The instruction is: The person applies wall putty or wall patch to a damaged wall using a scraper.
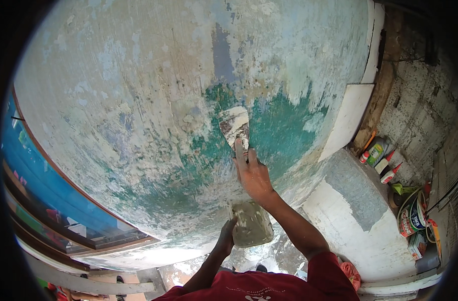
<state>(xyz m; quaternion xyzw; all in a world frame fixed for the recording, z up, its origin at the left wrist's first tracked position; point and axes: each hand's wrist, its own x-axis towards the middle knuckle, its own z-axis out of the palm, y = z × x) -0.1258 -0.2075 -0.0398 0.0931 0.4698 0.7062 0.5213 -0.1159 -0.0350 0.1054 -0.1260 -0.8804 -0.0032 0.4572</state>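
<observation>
- Head view, far left: blue window [43, 155], well apart from both hands.
- Left hand [226, 235] grips a smeared container [253, 228] low before the wall [133, 105], seemingly to keep it within easy reach.
- Right hand [256, 179] holds a putty knife [235, 124], fingers stretched toward the blade, likely for steady pressure, over green paint [284, 130].
- Bottles [375, 152] stand on the ledge [334, 155], perhaps parked aside.

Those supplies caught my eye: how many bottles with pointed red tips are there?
2: an upper white bottle and a lower white bottle next to it, both by the pale block at right. Others may be hidden.
</observation>
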